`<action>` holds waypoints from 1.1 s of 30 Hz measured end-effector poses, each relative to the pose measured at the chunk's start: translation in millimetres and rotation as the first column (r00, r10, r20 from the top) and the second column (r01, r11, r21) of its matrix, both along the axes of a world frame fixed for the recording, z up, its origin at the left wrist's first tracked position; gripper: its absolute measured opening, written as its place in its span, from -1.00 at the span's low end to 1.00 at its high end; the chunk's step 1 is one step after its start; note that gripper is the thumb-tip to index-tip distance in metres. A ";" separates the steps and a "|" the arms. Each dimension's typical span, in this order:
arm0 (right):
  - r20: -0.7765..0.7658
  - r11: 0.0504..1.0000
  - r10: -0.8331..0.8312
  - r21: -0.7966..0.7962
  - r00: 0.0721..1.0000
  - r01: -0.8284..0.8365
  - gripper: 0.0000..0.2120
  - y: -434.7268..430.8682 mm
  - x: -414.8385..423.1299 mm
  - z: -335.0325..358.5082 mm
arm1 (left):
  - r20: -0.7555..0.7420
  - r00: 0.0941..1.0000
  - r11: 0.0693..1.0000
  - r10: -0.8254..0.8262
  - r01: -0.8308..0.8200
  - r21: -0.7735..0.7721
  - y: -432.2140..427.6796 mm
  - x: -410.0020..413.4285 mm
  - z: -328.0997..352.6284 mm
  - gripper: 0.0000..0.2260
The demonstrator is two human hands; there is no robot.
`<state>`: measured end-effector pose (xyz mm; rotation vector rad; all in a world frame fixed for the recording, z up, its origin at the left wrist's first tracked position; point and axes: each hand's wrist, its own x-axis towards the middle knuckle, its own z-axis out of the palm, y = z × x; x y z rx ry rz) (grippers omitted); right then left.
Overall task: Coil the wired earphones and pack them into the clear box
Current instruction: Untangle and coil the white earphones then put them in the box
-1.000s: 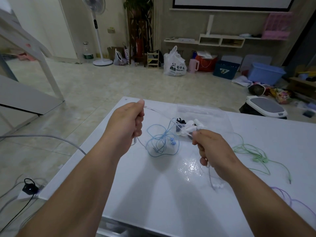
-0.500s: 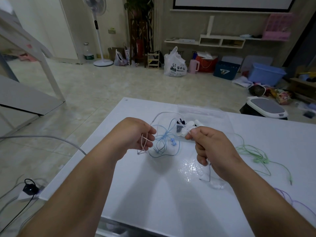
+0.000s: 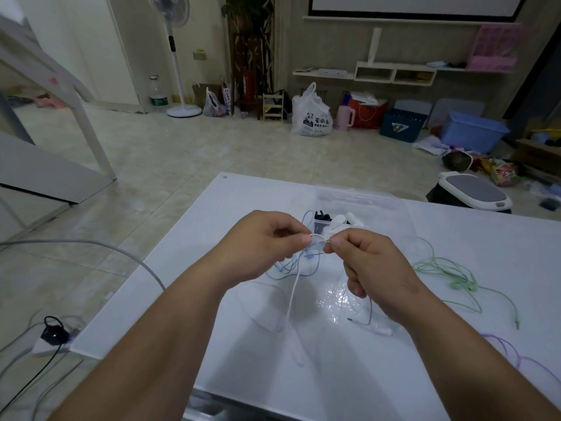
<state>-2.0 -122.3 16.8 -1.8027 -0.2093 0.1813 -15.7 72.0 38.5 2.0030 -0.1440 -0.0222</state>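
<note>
Head view: the white earphones (image 3: 290,299) are a thin pale cord, pinched at its top by the left hand (image 3: 264,244) and right hand (image 3: 376,268) above the counter (image 3: 334,390). Its slack hangs toward 6 o'clock. The clear box (image 3: 391,208) lies at 12 o'clock of both hands.

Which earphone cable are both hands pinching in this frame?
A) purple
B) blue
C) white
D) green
C: the left hand and right hand each pinch the white cable, which hangs between them; the green earphones and purple earphones lie untouched off to the right.
</note>
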 end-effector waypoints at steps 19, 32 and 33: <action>-0.039 0.999 0.003 -0.037 0.999 -0.004 -0.78 -9.6 4.4 1.4 | -0.036 0.793 0.767 0.608 -0.598 -0.233 30.5 22.1 -5.1 -0.88; -0.029 0.998 0.046 0.031 0.998 -0.046 -0.79 2.3 -2.9 3.0 | 0.025 0.996 0.915 -0.089 0.071 0.397 3.7 -0.6 -2.3 -0.36; -0.029 0.998 0.052 0.037 0.998 -0.051 -0.79 3.6 -3.2 2.6 | 0.007 0.992 0.929 -0.123 0.113 0.353 0.7 0.1 -3.4 -0.41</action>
